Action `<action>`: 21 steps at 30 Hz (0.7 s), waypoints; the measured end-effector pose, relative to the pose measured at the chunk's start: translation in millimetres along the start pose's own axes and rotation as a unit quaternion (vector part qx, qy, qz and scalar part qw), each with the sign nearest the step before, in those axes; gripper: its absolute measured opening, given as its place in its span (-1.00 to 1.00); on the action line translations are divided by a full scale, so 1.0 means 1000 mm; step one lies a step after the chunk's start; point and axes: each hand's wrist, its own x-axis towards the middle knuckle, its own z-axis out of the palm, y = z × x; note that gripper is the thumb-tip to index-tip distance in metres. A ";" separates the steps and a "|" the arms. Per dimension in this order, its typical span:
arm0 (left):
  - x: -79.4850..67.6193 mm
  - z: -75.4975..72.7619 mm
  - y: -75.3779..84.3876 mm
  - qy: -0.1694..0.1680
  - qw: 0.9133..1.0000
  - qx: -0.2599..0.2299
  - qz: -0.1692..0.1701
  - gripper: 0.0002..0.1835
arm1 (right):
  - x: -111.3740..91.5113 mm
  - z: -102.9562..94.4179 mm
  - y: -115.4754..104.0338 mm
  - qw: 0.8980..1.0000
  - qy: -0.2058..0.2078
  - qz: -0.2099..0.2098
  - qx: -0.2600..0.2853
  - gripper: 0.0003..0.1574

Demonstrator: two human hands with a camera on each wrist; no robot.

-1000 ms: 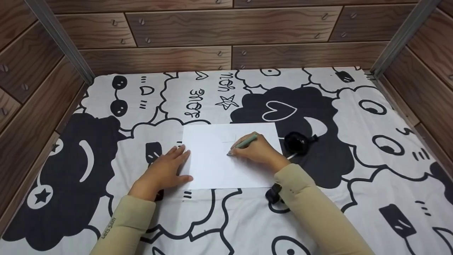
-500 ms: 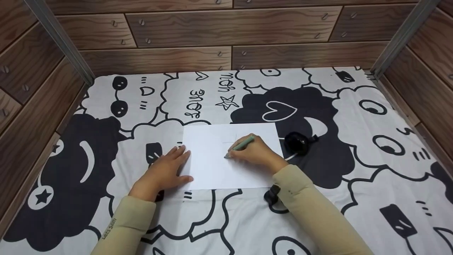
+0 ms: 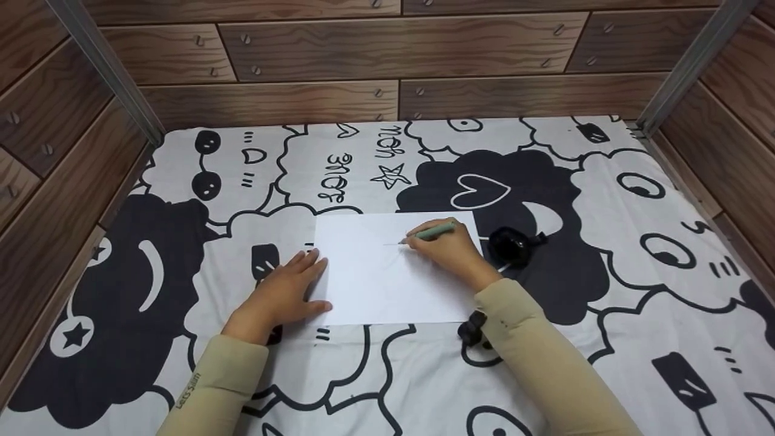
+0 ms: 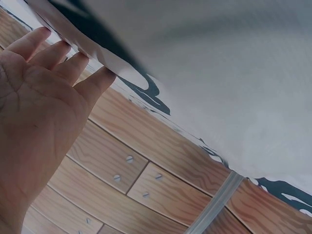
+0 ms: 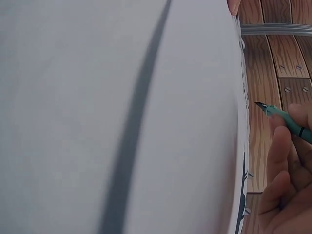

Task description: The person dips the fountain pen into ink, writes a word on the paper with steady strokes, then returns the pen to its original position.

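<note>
A white sheet of paper (image 3: 357,278) lies on the patterned cloth, with a faint thin line on it near the pen tip. My right hand (image 3: 448,248) pinches a slim green pen (image 3: 437,231), its tip at the paper in the upper right part of the sheet. In the right wrist view the pen (image 5: 291,125) shows a dark pointed tip and a black ring. My left hand (image 3: 284,293) rests with spread fingers at the sheet's left edge. The left wrist view shows that hand (image 4: 44,97) with its fingers extended.
A glossy black rounded object (image 3: 510,246) lies right of the paper, and a smaller black object (image 3: 472,328) sits by the right sleeve. The black-and-white cloth (image 3: 339,369) covers the surface. Wood-patterned walls (image 3: 387,51) enclose the back and sides.
My right hand with the pen first slides slightly left and down, then moves up and right to the faint line. My left hand stays at the sheet's edge.
</note>
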 end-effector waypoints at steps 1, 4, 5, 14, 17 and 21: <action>0.000 0.000 0.000 0.000 1.000 0.000 0.000 -0.14 | 0.000 -0.001 0.001 1.000 0.006 0.004 -0.002 -0.94; 0.000 0.000 0.000 0.000 1.000 0.001 -0.002 -0.14 | 0.001 -0.003 0.003 1.000 0.018 0.015 -0.002 -0.94; 0.000 0.000 0.000 0.000 1.000 0.001 -0.002 -0.14 | 0.001 -0.003 0.003 1.000 0.020 0.017 -0.003 -0.94; -0.001 -0.001 0.000 0.004 1.000 0.004 0.000 -0.15 | 0.000 -0.004 0.002 0.999 0.007 0.034 -0.003 -0.91; -0.001 0.000 0.000 0.002 1.000 0.004 -0.002 -0.15 | 0.000 -0.005 0.003 0.999 0.006 0.036 -0.005 -0.91; 0.000 0.001 0.001 0.000 1.000 0.006 -0.003 -0.14 | 0.000 -0.004 0.004 0.999 0.002 0.040 -0.008 -0.90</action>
